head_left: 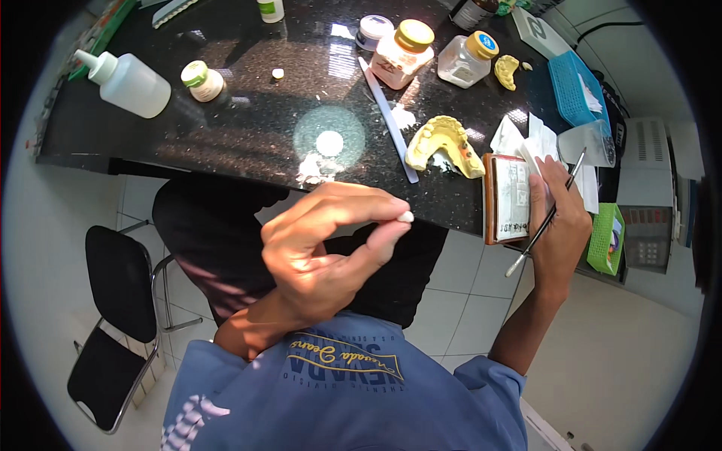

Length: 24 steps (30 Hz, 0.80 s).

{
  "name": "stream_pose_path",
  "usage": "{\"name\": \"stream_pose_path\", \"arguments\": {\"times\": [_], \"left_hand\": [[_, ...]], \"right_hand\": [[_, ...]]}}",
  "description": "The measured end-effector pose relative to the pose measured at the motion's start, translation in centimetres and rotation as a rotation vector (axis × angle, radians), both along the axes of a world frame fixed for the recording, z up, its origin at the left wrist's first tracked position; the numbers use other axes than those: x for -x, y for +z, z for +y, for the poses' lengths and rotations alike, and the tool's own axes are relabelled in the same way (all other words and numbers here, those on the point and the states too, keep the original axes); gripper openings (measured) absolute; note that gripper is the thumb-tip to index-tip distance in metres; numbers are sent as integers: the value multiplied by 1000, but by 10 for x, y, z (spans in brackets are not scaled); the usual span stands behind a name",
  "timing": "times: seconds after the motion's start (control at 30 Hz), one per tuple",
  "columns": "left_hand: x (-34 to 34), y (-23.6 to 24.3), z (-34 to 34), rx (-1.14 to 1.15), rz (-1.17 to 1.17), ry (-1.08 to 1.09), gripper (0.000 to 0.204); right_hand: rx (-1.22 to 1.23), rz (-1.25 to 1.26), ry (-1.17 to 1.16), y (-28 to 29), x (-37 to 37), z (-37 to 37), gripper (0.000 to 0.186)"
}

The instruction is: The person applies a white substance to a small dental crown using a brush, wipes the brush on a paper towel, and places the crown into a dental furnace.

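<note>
My left hand [323, 244] is raised in front of the bench edge, thumb and forefinger pinching a small white tooth crown [406, 217]. My right hand [560, 214] has a thin dark brush [543, 225] lying across it between thumb and fingers, with its pale end toward me. The fingers of that hand rest on white tissue [532, 146] beside a brown-edged case [511, 199] with a pale, marked inside. Between the hands, on the black bench, sits a yellow dental cast [444, 143] of an arch of teeth. A flat pale-blue strip [389, 124] lies beside it.
Jars with yellow lids [404, 54] and a smaller cast piece [507, 72] stand farther back. A squeeze bottle [131, 84] and a small green-lidded bottle [201, 81] are at left. Blue [573, 89] and green baskets [606, 239] sit at right. A black chair [120, 286] stands left.
</note>
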<state>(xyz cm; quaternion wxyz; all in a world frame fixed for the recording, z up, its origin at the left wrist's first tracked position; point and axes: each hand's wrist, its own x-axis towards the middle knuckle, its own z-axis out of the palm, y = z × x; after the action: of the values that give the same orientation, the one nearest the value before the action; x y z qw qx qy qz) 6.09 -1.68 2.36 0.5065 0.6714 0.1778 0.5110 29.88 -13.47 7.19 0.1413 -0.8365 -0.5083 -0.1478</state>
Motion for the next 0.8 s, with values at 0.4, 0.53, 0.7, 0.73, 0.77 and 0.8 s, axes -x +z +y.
{"name": "stream_pose_path", "arguments": {"times": [0.4, 0.53, 0.7, 0.73, 0.77, 0.8], "left_hand": [[-12, 12, -23, 27, 0, -64, 21], [-14, 14, -29, 52, 6, -101, 22], [-14, 17, -32, 17, 38, -113, 22], [-14, 17, -32, 8, 47, -107, 23], [-14, 17, -33, -2, 56, -99, 23], [-14, 17, -33, -3, 55, -100, 23]], "right_hand": [[-470, 422, 286, 2, 66, -8, 22], [-479, 529, 470, -1, 75, -8, 22], [-526, 539, 584, -7, 77, -8, 19], [-533, 535, 589, -8, 78, -8, 19], [-539, 543, 600, -8, 79, -9, 19], [-545, 546, 604, -9, 80, -9, 19]]}}
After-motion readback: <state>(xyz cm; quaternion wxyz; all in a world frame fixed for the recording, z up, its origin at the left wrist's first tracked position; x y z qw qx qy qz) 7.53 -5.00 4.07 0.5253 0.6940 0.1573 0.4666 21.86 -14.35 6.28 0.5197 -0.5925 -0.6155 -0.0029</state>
